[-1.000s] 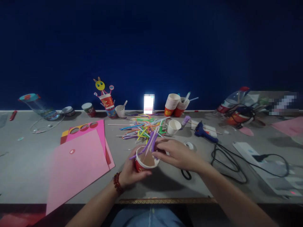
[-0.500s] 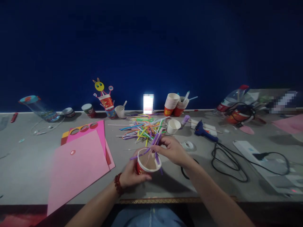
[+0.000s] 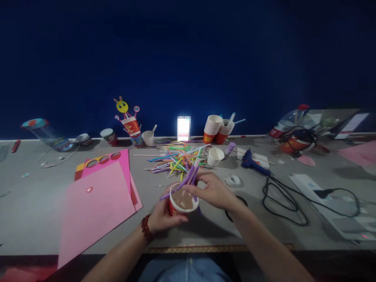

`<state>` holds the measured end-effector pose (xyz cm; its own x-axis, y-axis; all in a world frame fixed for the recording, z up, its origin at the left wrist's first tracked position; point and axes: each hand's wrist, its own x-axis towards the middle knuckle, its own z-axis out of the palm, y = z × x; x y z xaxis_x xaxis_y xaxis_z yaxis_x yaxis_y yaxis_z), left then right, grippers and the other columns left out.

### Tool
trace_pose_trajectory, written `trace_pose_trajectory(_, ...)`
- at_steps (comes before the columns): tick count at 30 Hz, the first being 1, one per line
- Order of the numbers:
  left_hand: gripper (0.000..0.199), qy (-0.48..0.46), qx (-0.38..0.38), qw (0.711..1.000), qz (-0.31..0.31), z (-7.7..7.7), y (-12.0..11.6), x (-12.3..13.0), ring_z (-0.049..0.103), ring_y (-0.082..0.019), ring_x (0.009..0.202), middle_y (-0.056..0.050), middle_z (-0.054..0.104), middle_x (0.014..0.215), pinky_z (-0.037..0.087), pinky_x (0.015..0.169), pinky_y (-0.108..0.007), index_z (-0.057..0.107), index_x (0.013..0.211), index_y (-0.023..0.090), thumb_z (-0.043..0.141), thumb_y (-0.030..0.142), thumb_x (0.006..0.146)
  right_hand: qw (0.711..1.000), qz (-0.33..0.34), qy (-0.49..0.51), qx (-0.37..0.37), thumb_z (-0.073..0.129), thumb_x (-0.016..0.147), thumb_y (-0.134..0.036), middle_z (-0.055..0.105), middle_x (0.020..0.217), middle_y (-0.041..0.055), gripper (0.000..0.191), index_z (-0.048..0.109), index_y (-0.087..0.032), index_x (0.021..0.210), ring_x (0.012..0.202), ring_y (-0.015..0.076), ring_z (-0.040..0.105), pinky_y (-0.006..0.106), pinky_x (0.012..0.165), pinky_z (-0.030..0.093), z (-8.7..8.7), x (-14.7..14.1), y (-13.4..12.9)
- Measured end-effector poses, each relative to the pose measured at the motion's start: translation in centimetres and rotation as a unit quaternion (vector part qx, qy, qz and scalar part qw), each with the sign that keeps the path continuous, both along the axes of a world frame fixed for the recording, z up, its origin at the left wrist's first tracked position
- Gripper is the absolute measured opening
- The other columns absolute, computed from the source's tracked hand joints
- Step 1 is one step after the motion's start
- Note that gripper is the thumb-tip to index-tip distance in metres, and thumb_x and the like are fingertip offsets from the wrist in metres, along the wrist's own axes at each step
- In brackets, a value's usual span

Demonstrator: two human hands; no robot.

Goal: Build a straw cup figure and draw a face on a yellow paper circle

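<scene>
A red paper cup [image 3: 174, 208] with a white rim is tilted toward me, so its inside shows. My left hand [image 3: 163, 219] wraps round it from the left, thumb along the near side. At the cup's far right rim, my right hand [image 3: 215, 190] pinches a bunch of purple straws [image 3: 193, 174] and thin pale pink sticks or straws. One pale pink length slants down into the cup. A purple piece pokes out past the rim on the left. The fingertips partly hide where the pieces meet the rim.
Behind the cup lies a pile of coloured straws [image 3: 179, 158]. Pink sheets [image 3: 100, 211] spread at left. A blue glue gun [image 3: 254, 163], its cable and a white power strip [image 3: 317, 203] are at right. A decorated cup figure [image 3: 131, 127] and stacked cups [image 3: 212, 129] stand behind.
The cup and both hands have shifted very slightly, and the straw bunch leans a little further left and down. Both hands keep their hold.
</scene>
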<state>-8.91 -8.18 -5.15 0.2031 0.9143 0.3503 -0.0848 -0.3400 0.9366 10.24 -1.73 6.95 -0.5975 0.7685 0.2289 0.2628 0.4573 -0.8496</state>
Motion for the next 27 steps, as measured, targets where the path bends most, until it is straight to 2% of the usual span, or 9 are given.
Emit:
trace_pose_trajectory(7,0.091,0.009,-0.014,1.0,-0.014,0.1,0.0,0.2,0.063,-0.033,0.112,-0.014,0.067,0.117,0.043,0.108,-0.051,0.051,0.138,0.018,0.086,0.056,0.064,0.999,-0.019,0.023,0.026,0.068,0.088,-0.044,0.072,0.089,0.0058,0.028,0.075,-0.018,0.08,0.087,0.0219,0.065,0.033,0.082,0.05,-0.8,-0.7,0.0)
trace_pose_trajectory(14,0.09,0.002,-0.014,1.0,-0.003,-0.8,-0.1,0.0,0.063,-0.031,0.114,-0.014,0.066,0.121,0.046,0.105,-0.046,0.046,0.142,0.019,0.085,0.052,0.068,0.999,-0.008,0.036,0.015,0.07,0.088,-0.037,0.073,0.103,0.0055,0.017,0.077,-0.021,0.088,0.103,0.0243,0.064,0.037,0.097,0.046,-0.9,-1.6,-0.5)
trace_pose_trajectory(17,0.088,0.001,-0.007,1.0,0.005,-0.7,0.0,-0.1,0.062,-0.031,0.115,-0.014,0.066,0.121,0.047,0.104,-0.045,0.047,0.142,0.019,0.084,0.052,0.069,0.999,0.0,0.033,0.017,0.072,0.087,-0.035,0.072,0.1,0.0046,0.014,0.077,-0.022,0.087,0.1,0.0237,0.064,0.037,0.096,0.047,-1.0,-1.8,-0.7)
trace_pose_trajectory(19,0.089,0.01,-0.016,1.0,0.008,-0.6,0.0,-0.1,0.063,-0.031,0.113,-0.014,0.066,0.119,0.047,0.104,-0.046,0.048,0.14,0.018,0.084,0.054,0.067,0.999,-0.02,0.041,0.018,0.072,0.087,-0.035,0.071,0.099,0.0047,0.015,0.077,-0.021,0.084,0.099,0.0237,0.063,0.037,0.095,0.048,-1.2,-2.0,-0.8)
trace_pose_trajectory(22,0.09,0.034,-0.03,0.999,0.007,-0.5,-0.1,-0.1,0.064,-0.03,0.107,-0.014,0.066,0.119,0.048,0.102,-0.048,0.05,0.139,0.018,0.084,0.056,0.066,0.998,-0.046,0.042,0.017,0.072,0.087,-0.039,0.07,0.104,0.0063,0.019,0.077,-0.021,0.082,0.105,0.0253,0.061,0.039,0.097,0.046,-1.3,-2.2,-1.0)
trace_pose_trajectory(27,0.09,0.01,-0.026,0.999,0.016,-0.2,-0.1,0.1,0.064,-0.03,0.107,-0.014,0.067,0.119,0.05,0.102,-0.047,0.052,0.137,0.018,0.086,0.057,0.063,0.998,-0.034,0.046,-0.005,0.067,0.089,-0.046,0.068,0.102,0.0068,0.029,0.074,-0.02,0.08,0.102,0.0242,0.062,0.036,0.093,0.048,-1.4,-1.9,-0.8)
